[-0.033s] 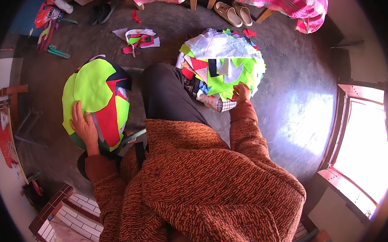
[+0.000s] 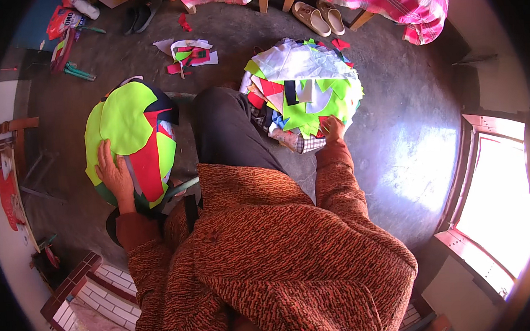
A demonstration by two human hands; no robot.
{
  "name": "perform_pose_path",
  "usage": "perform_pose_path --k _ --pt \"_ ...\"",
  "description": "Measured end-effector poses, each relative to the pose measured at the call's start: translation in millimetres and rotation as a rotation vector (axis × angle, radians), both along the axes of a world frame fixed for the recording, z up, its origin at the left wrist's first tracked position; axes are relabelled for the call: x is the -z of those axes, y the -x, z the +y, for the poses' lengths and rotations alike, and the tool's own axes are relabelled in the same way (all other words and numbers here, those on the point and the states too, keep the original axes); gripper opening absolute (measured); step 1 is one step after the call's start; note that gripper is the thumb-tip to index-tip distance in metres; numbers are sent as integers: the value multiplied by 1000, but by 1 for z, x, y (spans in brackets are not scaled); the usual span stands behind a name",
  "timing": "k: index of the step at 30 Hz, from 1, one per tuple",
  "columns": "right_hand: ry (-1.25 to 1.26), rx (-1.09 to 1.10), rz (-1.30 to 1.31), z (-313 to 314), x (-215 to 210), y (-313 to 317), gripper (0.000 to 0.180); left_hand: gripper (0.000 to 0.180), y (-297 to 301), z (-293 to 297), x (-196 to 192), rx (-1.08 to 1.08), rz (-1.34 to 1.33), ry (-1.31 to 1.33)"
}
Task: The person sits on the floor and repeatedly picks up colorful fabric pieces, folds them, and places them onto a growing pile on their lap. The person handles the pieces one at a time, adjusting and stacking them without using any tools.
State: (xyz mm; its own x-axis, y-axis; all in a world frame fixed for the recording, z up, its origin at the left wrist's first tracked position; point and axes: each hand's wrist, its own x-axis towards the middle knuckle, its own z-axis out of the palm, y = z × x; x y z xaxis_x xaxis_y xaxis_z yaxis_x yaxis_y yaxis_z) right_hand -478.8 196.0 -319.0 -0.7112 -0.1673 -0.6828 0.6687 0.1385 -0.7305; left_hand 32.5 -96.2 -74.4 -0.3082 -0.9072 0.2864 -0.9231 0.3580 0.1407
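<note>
On the left, a rounded heap of cloth pieces [image 2: 160, 164] has a large lime-green piece [image 2: 124, 115] on top, with red, navy and grey ones beside it. My left hand [image 2: 116, 172] lies flat on the heap's near side, fingers stretched out. At the right, a second, wider heap of fabric scraps [image 2: 298, 112] rises from the floor, mostly lime green, with a shiny white cloth [image 2: 299, 60] across its far part. At that heap's near edge my right hand [image 2: 334, 129] is closed, with a small red fabric scrap [image 2: 323, 121] at its fingertips.
Loose scraps [image 2: 192, 55] lie on the dark floor [image 2: 392, 101] ahead. Beyond are beige clogs [image 2: 312, 18], dark slippers [image 2: 143, 17] and a pink checked cloth [image 2: 412, 11] hanging over wooden legs. A wooden chair [image 2: 21, 124] stands at the left, a bright opening [image 2: 493, 185] at the right.
My right hand has shifted slightly toward me and to the right, its fingers drawn in, and a bit of red fabric now shows at the fingertips. My left hand stays in place.
</note>
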Motion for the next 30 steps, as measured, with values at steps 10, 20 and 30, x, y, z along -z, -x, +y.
perform_pose_path --k 10,20,30 --pt "-31 -81 162 4 -3 57 78 44 -7 -6 4 45 6 -4" --pt "-281 -283 262 -6 30 86 73 41 9 -6 -9 106 -19 22" --pt "-525 -194 462 -41 67 75 72 40 16 -5 -16 109 -21 9"
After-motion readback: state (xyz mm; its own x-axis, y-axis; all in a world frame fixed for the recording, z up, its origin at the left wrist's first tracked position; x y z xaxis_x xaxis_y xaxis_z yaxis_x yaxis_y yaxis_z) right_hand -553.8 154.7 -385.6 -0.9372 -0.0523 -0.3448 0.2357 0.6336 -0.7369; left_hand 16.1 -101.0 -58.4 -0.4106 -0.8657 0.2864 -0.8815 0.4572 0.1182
